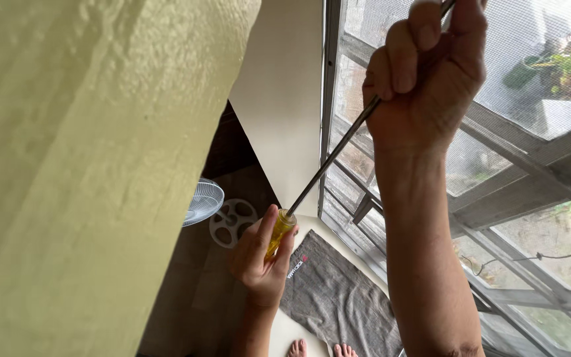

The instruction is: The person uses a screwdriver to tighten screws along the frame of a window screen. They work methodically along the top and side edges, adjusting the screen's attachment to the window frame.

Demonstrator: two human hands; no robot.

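A long screwdriver (pixel 338 149) is held steeply, slanting up toward the top of the window frame (pixel 330 79). Its translucent yellow handle (pixel 280 233) is enclosed low down by the left hand (pixel 260 258), apparently to turn it. The steel shaft is pinched high up by the closed right hand (pixel 424 73), apparently to steady the tip, which is out of view. Behind the window frame lies mesh screening (pixel 523 39). Far below, a grey towel (pixel 338 297) with a small red-and-white printed mark at its corner lies near a white fan (pixel 203 201) and bare toes (pixel 318 348).

glossy amber plastic screwdriver handle (pixel 280 233), dull metal shaft (pixel 338 151), rough wall (pixel 67 178)
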